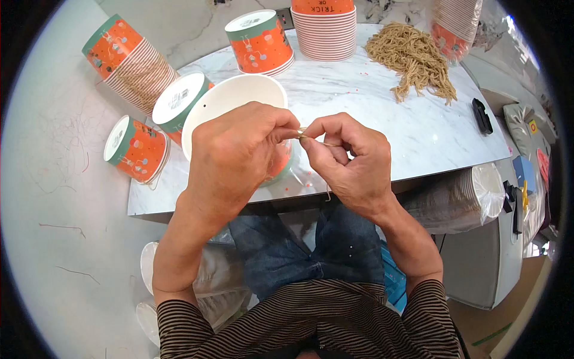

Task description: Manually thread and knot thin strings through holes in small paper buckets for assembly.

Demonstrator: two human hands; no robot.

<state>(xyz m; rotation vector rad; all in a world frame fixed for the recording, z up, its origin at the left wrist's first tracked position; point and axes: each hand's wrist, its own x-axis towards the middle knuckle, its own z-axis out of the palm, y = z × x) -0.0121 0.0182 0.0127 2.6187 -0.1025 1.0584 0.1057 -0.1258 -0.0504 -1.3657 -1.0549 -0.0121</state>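
Observation:
My left hand (236,152) and my right hand (359,164) meet above the near edge of the table. Both are closed in a pinch on a thin tan cord (328,191), fingertips almost touching. A loose end of the cord dangles below my right hand. Just behind and beneath my left hand is a paper bucket (242,90) with a white inside and a small dark hole in its wall. My left hand hides much of this bucket; part of its orange and green outside shows between my hands.
A heap of tan cords (412,54) lies at the back right of the marble-look table (382,131). Upside-down orange buckets (260,48) and tall bucket stacks (326,36) stand at the back and left. A black object (482,116) sits near the right edge; wrapped buckets (460,197) lie below.

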